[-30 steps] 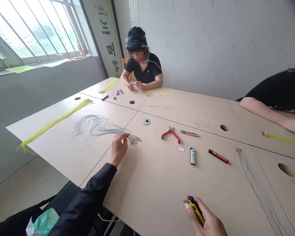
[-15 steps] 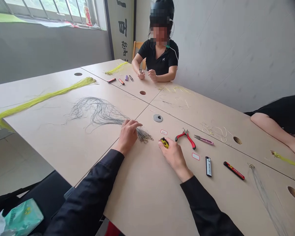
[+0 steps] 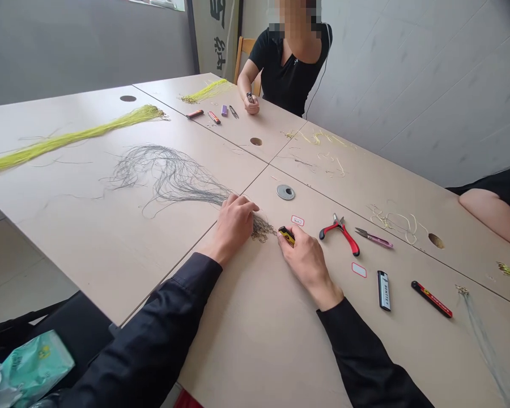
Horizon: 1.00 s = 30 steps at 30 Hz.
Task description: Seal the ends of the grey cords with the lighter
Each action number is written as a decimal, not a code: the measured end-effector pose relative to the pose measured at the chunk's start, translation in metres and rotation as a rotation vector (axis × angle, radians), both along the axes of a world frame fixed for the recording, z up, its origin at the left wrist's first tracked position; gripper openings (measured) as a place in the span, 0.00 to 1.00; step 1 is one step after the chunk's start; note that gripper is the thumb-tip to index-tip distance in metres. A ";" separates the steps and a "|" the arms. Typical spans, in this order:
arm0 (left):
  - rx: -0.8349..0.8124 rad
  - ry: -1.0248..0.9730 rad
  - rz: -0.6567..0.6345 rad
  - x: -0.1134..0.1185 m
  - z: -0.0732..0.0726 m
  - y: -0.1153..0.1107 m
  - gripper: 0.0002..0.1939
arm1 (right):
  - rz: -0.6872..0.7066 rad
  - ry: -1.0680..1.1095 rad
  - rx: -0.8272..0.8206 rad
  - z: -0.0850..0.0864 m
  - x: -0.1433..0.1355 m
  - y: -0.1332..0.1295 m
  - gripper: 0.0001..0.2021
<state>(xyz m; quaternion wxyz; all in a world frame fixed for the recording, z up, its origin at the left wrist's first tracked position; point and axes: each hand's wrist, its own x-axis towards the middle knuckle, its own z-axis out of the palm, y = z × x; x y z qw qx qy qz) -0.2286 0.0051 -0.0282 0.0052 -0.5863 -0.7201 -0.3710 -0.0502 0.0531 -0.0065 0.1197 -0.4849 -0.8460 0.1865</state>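
Thread bundle (image 3: pixel 204 192), grey: centre of frame; left hand (image 3: pixel 237 224) laid over it, apparently steadying strands; finger closure cannot be told. Lighter (image 3: pixel 287 234), yellow-black: just right of bundle; right hand's (image 3: pixel 305 258) fingers clamped round it, perhaps for thumb control.

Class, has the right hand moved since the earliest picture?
Yes: the right hand has gone forward and left, now beside the pliers, on their left.

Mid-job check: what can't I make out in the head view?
All in the head view:
Grey threads: the stretch covered by the left hand.
Yellow-and-black item: its rear part, wrapped in the right hand.
Yellow bundle: far end, cut off by the left edge.
Label: writing, too small.
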 end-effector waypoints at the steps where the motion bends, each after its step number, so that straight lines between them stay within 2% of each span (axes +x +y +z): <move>1: 0.005 0.002 0.000 0.000 0.000 0.000 0.15 | 0.005 0.003 0.000 0.000 0.000 0.000 0.08; 10: 0.032 -0.016 0.010 -0.002 -0.002 0.001 0.15 | 0.034 0.011 0.024 -0.002 0.001 0.001 0.08; 23: 0.023 -0.016 0.055 -0.002 0.001 0.001 0.13 | 0.069 0.229 -0.160 0.003 0.014 0.013 0.18; 30: 0.018 -0.019 0.064 -0.003 0.001 0.001 0.12 | -0.035 0.204 -0.235 0.009 0.034 0.012 0.19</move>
